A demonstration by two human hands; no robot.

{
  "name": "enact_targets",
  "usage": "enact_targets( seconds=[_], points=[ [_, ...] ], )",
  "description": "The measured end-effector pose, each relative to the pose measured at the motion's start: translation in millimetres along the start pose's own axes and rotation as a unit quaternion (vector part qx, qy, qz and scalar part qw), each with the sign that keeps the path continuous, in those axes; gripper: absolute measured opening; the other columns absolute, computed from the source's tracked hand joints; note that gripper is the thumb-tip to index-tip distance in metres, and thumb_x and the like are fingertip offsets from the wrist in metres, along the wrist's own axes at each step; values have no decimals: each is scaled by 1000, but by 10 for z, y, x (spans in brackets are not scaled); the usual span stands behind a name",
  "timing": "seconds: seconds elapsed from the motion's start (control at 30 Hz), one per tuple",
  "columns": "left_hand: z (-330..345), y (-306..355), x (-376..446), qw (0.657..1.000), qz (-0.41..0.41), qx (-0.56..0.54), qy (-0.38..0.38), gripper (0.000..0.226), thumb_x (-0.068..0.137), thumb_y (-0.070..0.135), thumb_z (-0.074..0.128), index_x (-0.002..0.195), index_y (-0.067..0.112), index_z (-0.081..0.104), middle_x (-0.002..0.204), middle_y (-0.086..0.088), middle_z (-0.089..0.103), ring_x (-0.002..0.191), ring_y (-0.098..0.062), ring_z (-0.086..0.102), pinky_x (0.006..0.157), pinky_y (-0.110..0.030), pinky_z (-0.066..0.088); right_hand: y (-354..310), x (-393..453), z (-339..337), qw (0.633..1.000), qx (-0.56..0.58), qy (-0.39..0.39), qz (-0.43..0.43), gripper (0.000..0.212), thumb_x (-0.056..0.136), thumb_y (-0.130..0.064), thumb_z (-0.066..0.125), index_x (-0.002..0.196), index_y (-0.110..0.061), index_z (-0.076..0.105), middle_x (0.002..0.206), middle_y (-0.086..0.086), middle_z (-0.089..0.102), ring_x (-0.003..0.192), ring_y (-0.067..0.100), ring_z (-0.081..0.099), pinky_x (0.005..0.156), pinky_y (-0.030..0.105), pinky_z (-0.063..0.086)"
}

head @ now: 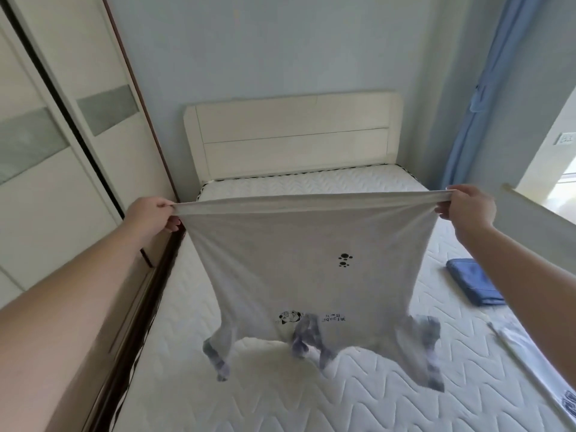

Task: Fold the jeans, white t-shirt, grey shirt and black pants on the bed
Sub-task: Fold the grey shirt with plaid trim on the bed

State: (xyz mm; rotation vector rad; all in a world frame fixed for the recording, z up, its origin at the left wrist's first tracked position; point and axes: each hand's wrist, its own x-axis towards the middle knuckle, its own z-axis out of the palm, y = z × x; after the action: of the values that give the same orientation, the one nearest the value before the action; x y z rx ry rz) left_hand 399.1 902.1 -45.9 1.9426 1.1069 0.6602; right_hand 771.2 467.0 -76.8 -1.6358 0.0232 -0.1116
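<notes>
head view: the grey shirt (299, 263) hangs upside down in the air over the bed (343, 397), its hem stretched taut between both hands. at 9 o'clock the left hand (152, 218) pinches one hem corner with curled fingers; at 3 o'clock the right hand (467, 207) pinches the other. sleeves and collar dangle toward 6 o'clock. folded blue jeans (472, 282) lie on the mattress at 4 o'clock.
</notes>
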Motion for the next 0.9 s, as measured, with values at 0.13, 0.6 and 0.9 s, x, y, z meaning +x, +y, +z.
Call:
enact_targets(
  seconds=[0.13,0.6,0.9],
  points=[
    [31,-61,44,992,-89,-40,-83,19,105,6,35,95,4,50,79,-19,64,41,-11,64,38,-18,50,179,170,95,994,-14,-63,93,24,89,2,53,84,-12,72,78,16,72,54,22,71,56,24,59],
    [326,193,989,962,-98,-253,-19,15,98,1,53,87,8,61,101,-13,64,80,-15,67,90,-26,53,49,752,1008,952,155,-189,184,16,101,-19,50,112,-9,56,106,6,61,95,21,62,100,29,47],
    [-72,1005,1265,954,-21,-298,39,17,98,20,59,88,9,65,91,-7,70,69,-11,73,60,-18,57,-690,878,979,946,188,-241,109,15,102,-24,47,112,-14,52,97,-3,59,96,14,61,89,23,53]
  ],
)
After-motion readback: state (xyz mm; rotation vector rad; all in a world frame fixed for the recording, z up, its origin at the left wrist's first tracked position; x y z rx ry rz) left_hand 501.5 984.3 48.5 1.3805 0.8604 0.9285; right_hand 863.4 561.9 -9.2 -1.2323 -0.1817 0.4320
